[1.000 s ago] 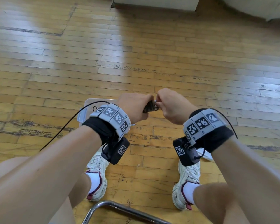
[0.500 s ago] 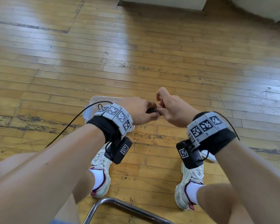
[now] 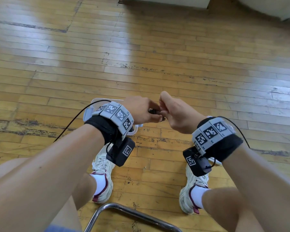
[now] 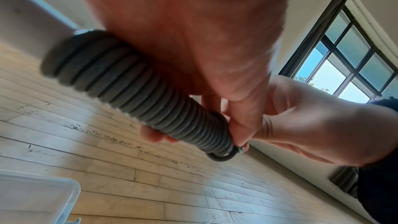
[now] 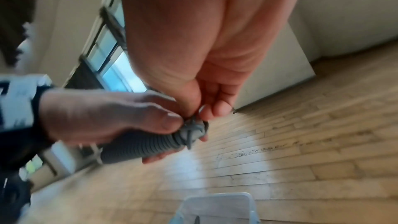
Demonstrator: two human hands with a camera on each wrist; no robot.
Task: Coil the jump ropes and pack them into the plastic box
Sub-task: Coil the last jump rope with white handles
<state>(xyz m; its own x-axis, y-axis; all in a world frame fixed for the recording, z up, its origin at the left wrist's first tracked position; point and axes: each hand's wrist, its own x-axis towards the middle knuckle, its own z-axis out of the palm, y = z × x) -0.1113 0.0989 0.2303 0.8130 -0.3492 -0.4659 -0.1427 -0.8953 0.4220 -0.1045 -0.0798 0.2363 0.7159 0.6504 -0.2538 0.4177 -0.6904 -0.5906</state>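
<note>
Two hands meet over a worn wooden floor (image 3: pixel 174 47), above the clear plastic box (image 3: pixel 88 113) that sits on the boards just ahead of the person's white sneakers (image 3: pixel 101 166). The left hand (image 3: pixel 140 111) is wrapped around a jump rope (image 4: pixel 137 89) wound tight into a grey bundle. The right hand (image 3: pixel 176 113) pinches the cord's loose end at the bundle's tip with its fingertips (image 5: pixel 217 110).
</note>
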